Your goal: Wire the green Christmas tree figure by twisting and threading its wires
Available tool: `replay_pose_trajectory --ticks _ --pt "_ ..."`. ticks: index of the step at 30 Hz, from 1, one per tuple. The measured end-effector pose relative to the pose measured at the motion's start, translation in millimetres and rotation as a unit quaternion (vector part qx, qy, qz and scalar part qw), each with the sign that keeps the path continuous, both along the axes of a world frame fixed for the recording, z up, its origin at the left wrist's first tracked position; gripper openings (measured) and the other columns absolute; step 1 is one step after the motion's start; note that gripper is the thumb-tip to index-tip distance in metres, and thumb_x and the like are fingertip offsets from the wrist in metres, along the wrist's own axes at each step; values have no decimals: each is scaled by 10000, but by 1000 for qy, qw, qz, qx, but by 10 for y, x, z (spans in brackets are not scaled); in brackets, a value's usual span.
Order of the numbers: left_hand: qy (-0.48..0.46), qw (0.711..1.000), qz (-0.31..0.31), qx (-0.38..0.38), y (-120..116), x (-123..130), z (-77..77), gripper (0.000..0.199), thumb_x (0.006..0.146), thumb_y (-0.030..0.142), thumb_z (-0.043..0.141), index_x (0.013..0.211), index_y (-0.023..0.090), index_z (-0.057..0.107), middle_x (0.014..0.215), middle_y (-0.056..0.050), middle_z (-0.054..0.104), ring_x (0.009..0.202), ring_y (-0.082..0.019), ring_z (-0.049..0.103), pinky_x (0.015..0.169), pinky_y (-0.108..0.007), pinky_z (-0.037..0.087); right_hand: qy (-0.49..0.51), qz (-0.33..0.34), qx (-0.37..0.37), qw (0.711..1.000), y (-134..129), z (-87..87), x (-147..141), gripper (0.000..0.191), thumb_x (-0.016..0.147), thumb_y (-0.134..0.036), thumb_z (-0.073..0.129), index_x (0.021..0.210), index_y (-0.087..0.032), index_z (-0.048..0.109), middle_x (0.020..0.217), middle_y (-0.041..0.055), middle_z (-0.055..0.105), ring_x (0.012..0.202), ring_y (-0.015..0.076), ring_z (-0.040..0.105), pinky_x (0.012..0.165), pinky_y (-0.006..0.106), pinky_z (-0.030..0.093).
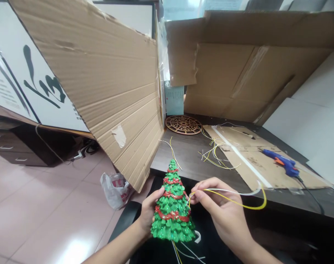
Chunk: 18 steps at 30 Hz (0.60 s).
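A small green Christmas tree ornament (pixel 172 203) with red garlands stands upright in front of me. My left hand (pixel 150 209) wraps round its left side, the fingers partly hidden behind it. My right hand (pixel 219 209) pinches a yellow and white wire (pixel 238 201) close to the tree's right side. The wire loops out to the right past my fingers, and its near end touches or enters the tree; I cannot tell which. More thin wires (pixel 177 253) hang below the tree's base.
On the dark table (pixel 180 148) lie loose wires (pixel 218 154) and a round carved wooden disc (pixel 183 124). A blue glue gun (pixel 282 161) rests on flat cardboard (pixel 246 146) at the right. Cardboard walls (pixel 128 91) stand at left and back. A plastic bag (pixel 116 190) sits on the floor.
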State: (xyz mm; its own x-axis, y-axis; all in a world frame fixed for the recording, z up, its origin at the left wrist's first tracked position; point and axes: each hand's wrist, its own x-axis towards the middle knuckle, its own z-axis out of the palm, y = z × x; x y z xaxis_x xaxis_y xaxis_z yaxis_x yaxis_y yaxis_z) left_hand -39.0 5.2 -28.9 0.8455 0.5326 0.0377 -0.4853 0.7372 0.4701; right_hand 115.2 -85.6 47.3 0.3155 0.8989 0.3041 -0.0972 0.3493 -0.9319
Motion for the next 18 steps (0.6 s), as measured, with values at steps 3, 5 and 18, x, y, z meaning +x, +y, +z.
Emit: replay_pose_trajectory --ticks 3,5,18 --pt "14 1000 1 -1 -10 -14 20 476 865 465 816 1126 75 740 976 -151 708 932 -375 691 980 -495 533 67 32 -58 996 22 -28 16 147 850 -264 795 931 -197 693 926 31 723 809 121 724 772 214 619" --pt "26 1000 6 -3 -21 -26 50 469 836 460 847 1088 75 754 975 -148 710 942 -380 689 990 -498 530 90 34 -71 993 27 -31 23 170 844 -282 803 933 -192 689 933 28 717 820 115 719 801 220 617" --pt "35 999 10 20 -21 -4 145 407 823 468 854 932 82 781 928 -141 712 965 -381 684 1007 -510 526 -77 -35 -9 996 7 66 15 135 875 -272 753 899 -161 680 910 69 727 779 179 743 706 253 635"
